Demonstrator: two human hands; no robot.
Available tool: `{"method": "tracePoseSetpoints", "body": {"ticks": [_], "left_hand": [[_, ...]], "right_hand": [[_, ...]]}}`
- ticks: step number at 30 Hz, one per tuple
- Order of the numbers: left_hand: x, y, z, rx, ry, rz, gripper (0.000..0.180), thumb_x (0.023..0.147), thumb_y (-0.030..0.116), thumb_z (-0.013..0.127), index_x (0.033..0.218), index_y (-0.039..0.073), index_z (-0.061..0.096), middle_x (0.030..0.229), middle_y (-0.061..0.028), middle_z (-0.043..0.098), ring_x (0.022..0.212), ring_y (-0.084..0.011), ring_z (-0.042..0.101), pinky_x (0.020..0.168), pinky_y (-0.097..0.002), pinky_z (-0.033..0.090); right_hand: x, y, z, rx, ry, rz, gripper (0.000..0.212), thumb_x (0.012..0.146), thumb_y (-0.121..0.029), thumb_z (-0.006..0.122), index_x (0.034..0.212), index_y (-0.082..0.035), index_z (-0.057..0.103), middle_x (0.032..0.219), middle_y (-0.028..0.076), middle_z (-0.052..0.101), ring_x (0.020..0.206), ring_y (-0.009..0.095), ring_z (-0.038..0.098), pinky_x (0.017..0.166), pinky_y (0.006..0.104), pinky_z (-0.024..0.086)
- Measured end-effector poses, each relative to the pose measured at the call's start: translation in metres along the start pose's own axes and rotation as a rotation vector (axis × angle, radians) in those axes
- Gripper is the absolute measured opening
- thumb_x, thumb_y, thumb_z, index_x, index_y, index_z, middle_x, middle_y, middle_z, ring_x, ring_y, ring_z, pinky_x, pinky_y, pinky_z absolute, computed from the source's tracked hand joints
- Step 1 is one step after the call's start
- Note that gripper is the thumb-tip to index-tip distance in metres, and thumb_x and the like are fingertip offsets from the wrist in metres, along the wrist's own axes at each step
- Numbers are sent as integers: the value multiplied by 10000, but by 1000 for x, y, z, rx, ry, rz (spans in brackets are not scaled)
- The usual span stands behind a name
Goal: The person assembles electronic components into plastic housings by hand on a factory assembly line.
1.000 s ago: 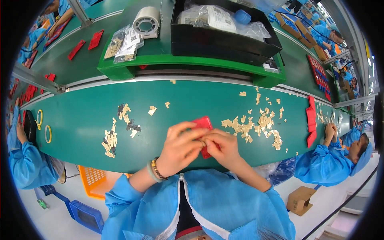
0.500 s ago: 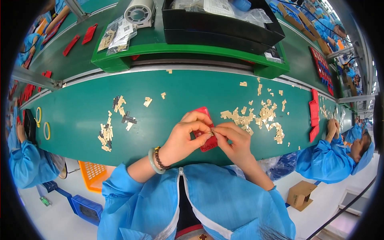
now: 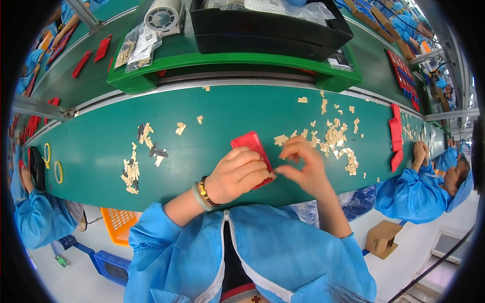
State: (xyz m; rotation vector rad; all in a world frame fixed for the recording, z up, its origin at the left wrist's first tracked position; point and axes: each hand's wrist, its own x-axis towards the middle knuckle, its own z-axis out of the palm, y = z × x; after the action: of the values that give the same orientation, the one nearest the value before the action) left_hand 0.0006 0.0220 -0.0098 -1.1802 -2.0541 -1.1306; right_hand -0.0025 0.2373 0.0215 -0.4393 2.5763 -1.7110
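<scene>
A red plastic tray-like part (image 3: 251, 142) lies tilted on the green table in front of me, its lower half mostly covered by my left hand. My left hand (image 3: 236, 177) is closed over it, a small beige piece (image 3: 272, 175) showing at its fingertips. Just to the right is my right hand (image 3: 304, 169), thumb and fingers apart, holding nothing that I can see. Close beyond the right hand spreads a loose pile of small flat beige pieces (image 3: 335, 137). Another pile, beige with some dark grey pieces (image 3: 158, 151), lies off to the left.
A green raised shelf (image 3: 212, 61) along the back bears a black bin (image 3: 268, 33), a white cylindrical device (image 3: 164, 17) and bagged parts (image 3: 139, 48). Red parts (image 3: 396, 136) stand at right, near a co-worker in blue (image 3: 417, 194). Two tape rolls (image 3: 58, 172) lie far left.
My hands, earlier pinched together over the red part, have come apart. The right hand has opened and shifted slightly right; the left has turned down over the part. The whole view has shifted slightly.
</scene>
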Motion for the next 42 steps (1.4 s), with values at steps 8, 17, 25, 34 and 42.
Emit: {"method": "tracePoseSetpoints", "body": {"ticks": [8, 17, 25, 34, 42], "left_hand": [[-4, 3, -3, 248, 43, 115, 163, 690, 119, 726, 820, 47, 658, 889, -78, 658, 795, -217, 604, 703, -355, 486], [-1, 10, -7, 333, 38, 98, 141, 707, 114, 730, 818, 70, 654, 857, -62, 662, 796, -201, 607, 703, -352, 473], [-1, 10, -8, -120, -211, -660, 222, 881, 25, 574, 1096, 57, 529, 940, -74, 702, 814, -261, 638, 769, -372, 452], [-13, 9, 8, 60, -39, -720, 410, 873, 104, 584, 1260, 9, 486, 1346, -196, 467, 1274, -373, 417, 1027, -458, 393], [-52, 10, -3, 213, -541, -305, 541, 797, 233, 675, 1291, 59, 538, 1389, -132, 460, 1322, -357, 384, 1085, -476, 332]], "right_hand": [[12, -17, 9, -126, -318, -246, 262, 656, -71, 797, 801, -52, 580, 879, 57, 585, 816, 231, 581, 675, 335, 479], [10, -14, 7, -230, -359, -321, 270, 648, -81, 797, 773, -50, 559, 860, 59, 597, 813, 239, 600, 664, 349, 487], [-6, 10, 18, -518, -48, -215, 268, 669, -107, 757, 899, -90, 620, 1020, 46, 607, 904, 254, 588, 709, 400, 460], [24, 26, 42, -504, 128, -563, 167, 715, -49, 744, 864, -57, 669, 864, 55, 640, 744, 207, 606, 650, 323, 470], [-1, 43, 24, 192, 164, 201, 111, 888, 4, 623, 990, 39, 648, 809, 67, 677, 701, 113, 643, 618, 204, 513]]}}
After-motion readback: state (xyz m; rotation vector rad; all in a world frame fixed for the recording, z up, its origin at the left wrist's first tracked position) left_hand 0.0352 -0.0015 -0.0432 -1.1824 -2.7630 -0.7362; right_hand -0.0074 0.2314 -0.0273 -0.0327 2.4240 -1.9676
